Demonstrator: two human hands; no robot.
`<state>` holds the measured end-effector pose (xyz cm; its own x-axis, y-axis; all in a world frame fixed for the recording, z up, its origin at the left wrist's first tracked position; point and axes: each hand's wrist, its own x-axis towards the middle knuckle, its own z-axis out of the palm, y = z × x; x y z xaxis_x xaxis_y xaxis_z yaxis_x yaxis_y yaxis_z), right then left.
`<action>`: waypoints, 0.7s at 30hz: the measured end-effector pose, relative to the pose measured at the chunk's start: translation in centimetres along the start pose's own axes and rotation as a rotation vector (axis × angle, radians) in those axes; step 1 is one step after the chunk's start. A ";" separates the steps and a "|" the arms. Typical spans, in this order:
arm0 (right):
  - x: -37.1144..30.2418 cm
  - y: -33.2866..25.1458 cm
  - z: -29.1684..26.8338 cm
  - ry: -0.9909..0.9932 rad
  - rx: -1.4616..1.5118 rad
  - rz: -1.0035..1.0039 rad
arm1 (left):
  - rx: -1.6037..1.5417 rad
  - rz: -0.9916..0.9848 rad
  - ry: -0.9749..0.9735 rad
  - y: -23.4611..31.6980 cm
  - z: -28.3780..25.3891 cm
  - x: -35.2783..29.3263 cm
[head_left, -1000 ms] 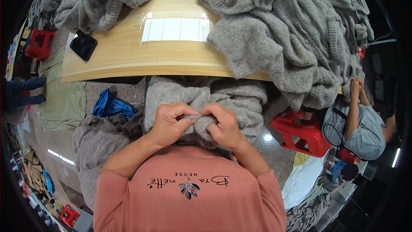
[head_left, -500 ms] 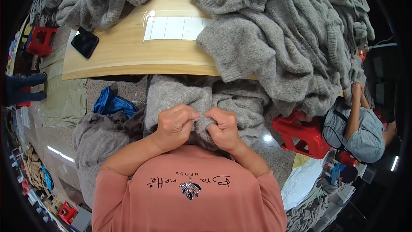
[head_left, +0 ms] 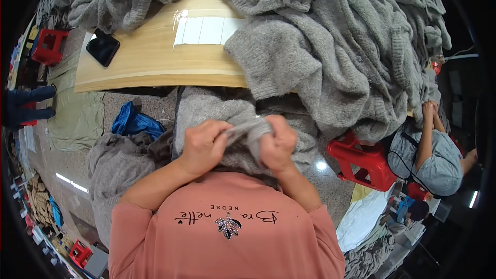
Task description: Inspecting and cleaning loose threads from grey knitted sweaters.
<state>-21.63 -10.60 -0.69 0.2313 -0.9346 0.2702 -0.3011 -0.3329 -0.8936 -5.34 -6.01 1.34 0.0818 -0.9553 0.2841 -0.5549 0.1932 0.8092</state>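
A grey knitted garment [head_left: 206,106] lies over my lap, just below the near edge of the table. My left hand [head_left: 203,143] is closed and pinches a bit of its knit. To the right, my right hand [head_left: 279,142] is wrapped round a bunched fold of the same garment. Between the two fists the knit is drawn into a taut, twisted strip. The fingertips of my right hand are partly hidden by the fabric.
On the wooden table [head_left: 155,64] lie a black phone [head_left: 103,47], a white paper strip [head_left: 204,31] and grey knitwear heaps [head_left: 330,57]. A red stool [head_left: 361,164] stands at right, near a seated person [head_left: 431,160]. Grey knitwear [head_left: 121,163] and blue cloth [head_left: 137,122] lie at left.
My hands have moved apart, the right one going right and up. Knit that was pinched between close fingertips is now stretched between the fists, with a fold bunched in my right hand.
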 end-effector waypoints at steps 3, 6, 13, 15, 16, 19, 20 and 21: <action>1.0 0.3 -1.6 -0.142 -0.159 0.133 | -0.102 -0.294 -0.107 -0.8 -0.9 0.2; 1.5 -0.5 -2.6 -0.407 -0.325 0.089 | -0.194 -0.345 -0.112 -1.1 -1.1 0.3; 1.2 -1.2 0.4 -0.455 0.013 -0.150 | -0.151 -0.182 -0.234 -0.7 -0.7 0.2; 0.9 -1.1 1.2 -0.358 0.048 -0.193 | -0.186 -0.166 -0.204 -0.9 -1.0 0.2; 0.7 -1.0 1.4 -0.281 0.092 -0.235 | -0.331 -0.324 -0.257 -1.0 -1.3 0.1; 0.4 -0.9 1.6 -0.244 0.141 -0.124 | -0.539 -0.551 -0.311 -1.3 -2.0 0.4; 0.3 -0.9 1.6 -0.237 0.157 -0.053 | -0.614 -0.627 -0.301 -1.2 -2.1 0.4; 0.2 -0.9 1.7 -0.245 0.117 -0.090 | -0.642 -0.658 -0.296 -1.2 -2.1 0.5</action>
<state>-19.74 -10.31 -0.47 0.4730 -0.8391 0.2686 -0.1640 -0.3834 -0.9089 -2.94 -6.22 1.60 -0.0460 -0.9167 -0.3970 0.0935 -0.3996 0.9119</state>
